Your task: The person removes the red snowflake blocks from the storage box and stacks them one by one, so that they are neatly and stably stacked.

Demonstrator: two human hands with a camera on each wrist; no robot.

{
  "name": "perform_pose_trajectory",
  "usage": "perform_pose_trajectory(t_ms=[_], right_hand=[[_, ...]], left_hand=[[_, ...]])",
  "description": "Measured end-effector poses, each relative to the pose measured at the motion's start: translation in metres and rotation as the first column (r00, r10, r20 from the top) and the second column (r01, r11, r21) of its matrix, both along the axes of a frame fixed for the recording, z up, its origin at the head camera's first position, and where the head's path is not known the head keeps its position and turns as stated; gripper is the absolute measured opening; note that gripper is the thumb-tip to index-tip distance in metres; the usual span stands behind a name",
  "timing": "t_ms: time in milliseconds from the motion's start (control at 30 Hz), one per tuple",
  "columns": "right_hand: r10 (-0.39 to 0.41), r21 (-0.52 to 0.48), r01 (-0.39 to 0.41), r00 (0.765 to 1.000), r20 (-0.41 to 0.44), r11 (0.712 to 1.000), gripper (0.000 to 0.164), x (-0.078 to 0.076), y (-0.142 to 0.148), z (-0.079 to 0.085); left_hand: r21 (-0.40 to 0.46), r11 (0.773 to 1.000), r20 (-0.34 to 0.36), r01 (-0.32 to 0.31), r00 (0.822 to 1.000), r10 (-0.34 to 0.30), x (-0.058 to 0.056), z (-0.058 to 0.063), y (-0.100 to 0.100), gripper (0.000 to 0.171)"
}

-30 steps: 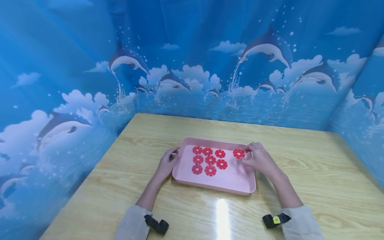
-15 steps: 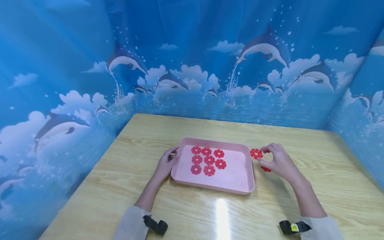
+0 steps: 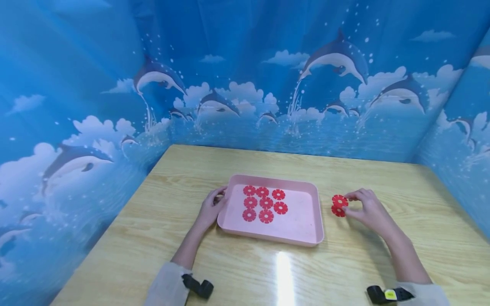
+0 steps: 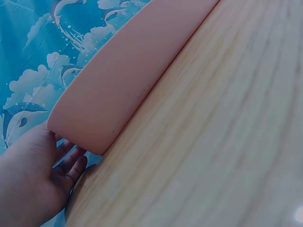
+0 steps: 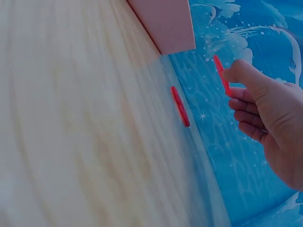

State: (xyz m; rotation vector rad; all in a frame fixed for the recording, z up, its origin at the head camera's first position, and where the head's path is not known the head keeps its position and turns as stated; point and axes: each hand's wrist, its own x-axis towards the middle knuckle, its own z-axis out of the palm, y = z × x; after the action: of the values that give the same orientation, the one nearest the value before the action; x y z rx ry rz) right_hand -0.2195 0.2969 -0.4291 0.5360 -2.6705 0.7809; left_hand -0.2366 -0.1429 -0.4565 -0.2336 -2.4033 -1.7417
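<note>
From where I stand, taking the far edge of the bench (image 3: 245, 272) as twelve o'clock, a shallow pink tray (image 3: 302, 219) sits near the middle, and directions run from its centre. The left hand (image 3: 209, 211) is at nine o'clock, its relaxed fingers resting against the tray's end wall rather than clenched. At three o'clock, just outside the tray, the right hand (image 3: 369, 208) pinches a red snowflake disc (image 3: 337, 199) between thumb and forefinger. A second disc (image 5: 180, 106) lies on the bench near it (overhead the two seem to overlap, but the right wrist view shows them apart, the pinched one raised).

Inside the tray, eight matching discs (image 3: 263, 203) lie flat, mostly toward nine and ten o'clock: three at the back, three across the middle, two in front. Black wrist cameras (image 3: 203, 290) sit at seven and four o'clock, by the pale sleeves (image 3: 168, 285). At twelve o'clock hangs a blue dolphin-printed backdrop (image 3: 229, 51).
</note>
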Motion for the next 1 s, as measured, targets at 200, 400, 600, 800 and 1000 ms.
perform_pose_trajectory(t_ms=[200, 400, 600, 800, 1000], right_hand=[[0.011, -0.003, -0.011, 1.000, 0.010, 1.000, 0.030, 0.000, 0.008, -0.011], [0.008, -0.024, -0.008, 1.000, 0.027, 1.000, 0.031, -0.002, 0.013, -0.021], [0.015, -0.034, -0.014, 1.000, 0.015, 0.999, 0.032, -0.004, 0.016, -0.032], [0.027, -0.067, -0.027, 1.000, 0.005, 0.997, 0.029, -0.005, 0.017, -0.037], [0.027, -0.075, -0.024, 0.999, 0.036, 0.997, 0.027, -0.004, 0.017, -0.038]], left_hand=[[-0.018, 1.000, -0.003, 0.008, 1.000, -0.008, 0.009, 0.017, 0.005, 0.035], [-0.018, 1.000, -0.002, 0.005, 1.000, -0.005, -0.006, -0.007, -0.002, 0.036], [-0.014, 1.000, -0.008, 0.000, 1.000, 0.000, -0.011, -0.015, -0.003, 0.037], [-0.006, 1.000, 0.003, -0.014, 1.000, 0.014, -0.010, -0.015, -0.003, 0.036], [-0.012, 1.000, -0.011, -0.013, 1.000, 0.013, -0.010, -0.016, -0.003, 0.036]])
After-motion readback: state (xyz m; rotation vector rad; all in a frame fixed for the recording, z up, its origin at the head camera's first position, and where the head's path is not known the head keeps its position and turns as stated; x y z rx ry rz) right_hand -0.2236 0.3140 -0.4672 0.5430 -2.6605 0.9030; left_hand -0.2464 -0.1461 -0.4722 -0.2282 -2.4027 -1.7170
